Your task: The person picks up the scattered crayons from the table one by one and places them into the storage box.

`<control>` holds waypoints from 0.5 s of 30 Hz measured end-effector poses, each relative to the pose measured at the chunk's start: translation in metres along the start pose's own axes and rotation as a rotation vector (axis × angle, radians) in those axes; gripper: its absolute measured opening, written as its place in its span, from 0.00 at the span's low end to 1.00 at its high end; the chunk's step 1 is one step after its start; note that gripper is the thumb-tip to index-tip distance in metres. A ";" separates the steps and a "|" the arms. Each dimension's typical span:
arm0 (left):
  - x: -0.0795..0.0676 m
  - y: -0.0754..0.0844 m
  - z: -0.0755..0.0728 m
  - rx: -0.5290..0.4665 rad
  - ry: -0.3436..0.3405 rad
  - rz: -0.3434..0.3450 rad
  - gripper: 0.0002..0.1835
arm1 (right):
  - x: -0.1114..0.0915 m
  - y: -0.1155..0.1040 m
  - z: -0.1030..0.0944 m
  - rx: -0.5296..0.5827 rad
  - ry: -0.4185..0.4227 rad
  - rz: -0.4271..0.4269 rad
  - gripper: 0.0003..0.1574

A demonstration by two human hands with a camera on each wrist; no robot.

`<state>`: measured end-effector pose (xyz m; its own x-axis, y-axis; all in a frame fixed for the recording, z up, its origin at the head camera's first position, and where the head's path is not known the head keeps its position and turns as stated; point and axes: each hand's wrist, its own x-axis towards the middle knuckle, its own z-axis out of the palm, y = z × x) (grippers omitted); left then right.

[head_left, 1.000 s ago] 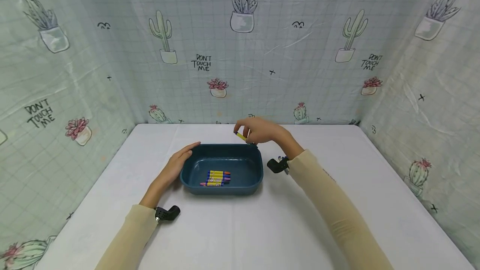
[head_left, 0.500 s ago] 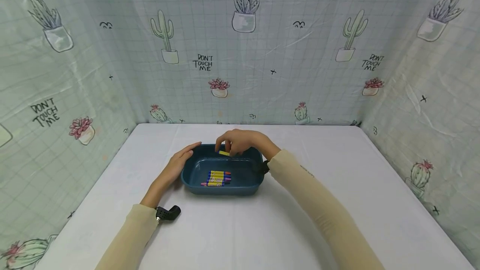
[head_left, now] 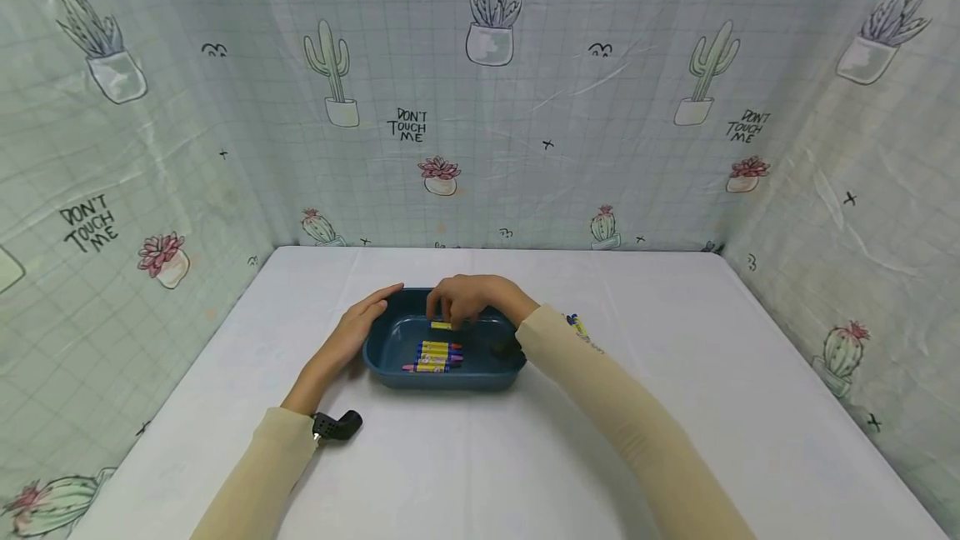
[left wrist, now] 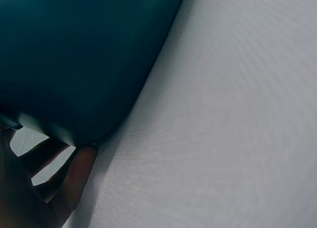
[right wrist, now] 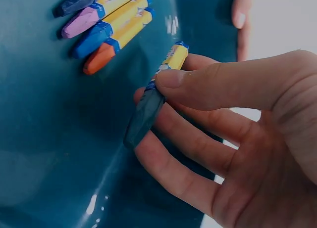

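Observation:
A dark teal tray (head_left: 457, 382) stands on the white table. In it several crayons (head_left: 437, 357) with yellow and blue wrappers lie side by side; the right wrist view shows orange, blue, pink-purple and dark tips. My right hand (head_left: 467, 297) is inside the tray, behind that row. Between thumb and fingers it pinches a dark green crayon (right wrist: 153, 102), the tip pointing away from the thumb. My left hand (head_left: 352, 332) rests against the tray's left end with fairly straight fingers. In the left wrist view its fingertips (left wrist: 83, 161) touch the outer wall.
More yellow and blue crayons (head_left: 576, 324) lie on the table right of the tray, partly hidden by the right sleeve (head_left: 592, 390). A cloth backdrop (head_left: 480, 148) with printed cacti closes off the back and sides. A black wrist camera (head_left: 337, 426) sits on the left wrist.
My right hand has moved left and down from beyond the tray's back right corner into the tray, carrying the crayon. The left hand, the tray and the row of crayons have stayed put.

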<state>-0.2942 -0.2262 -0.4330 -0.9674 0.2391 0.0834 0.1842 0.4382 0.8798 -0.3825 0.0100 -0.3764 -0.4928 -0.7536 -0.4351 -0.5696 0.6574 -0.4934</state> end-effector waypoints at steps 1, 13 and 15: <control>-0.002 0.003 -0.001 0.005 -0.003 0.001 0.25 | 0.002 0.000 0.001 -0.004 0.001 0.000 0.28; -0.001 0.005 -0.001 -0.018 -0.012 0.004 0.26 | 0.015 -0.003 0.010 0.021 0.000 0.014 0.25; -0.001 0.004 -0.001 -0.021 -0.010 0.004 0.25 | 0.017 -0.003 0.011 0.027 -0.007 0.020 0.25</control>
<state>-0.2926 -0.2251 -0.4289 -0.9649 0.2494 0.0827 0.1846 0.4192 0.8889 -0.3819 -0.0050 -0.3910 -0.4995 -0.7402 -0.4502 -0.5414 0.6723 -0.5049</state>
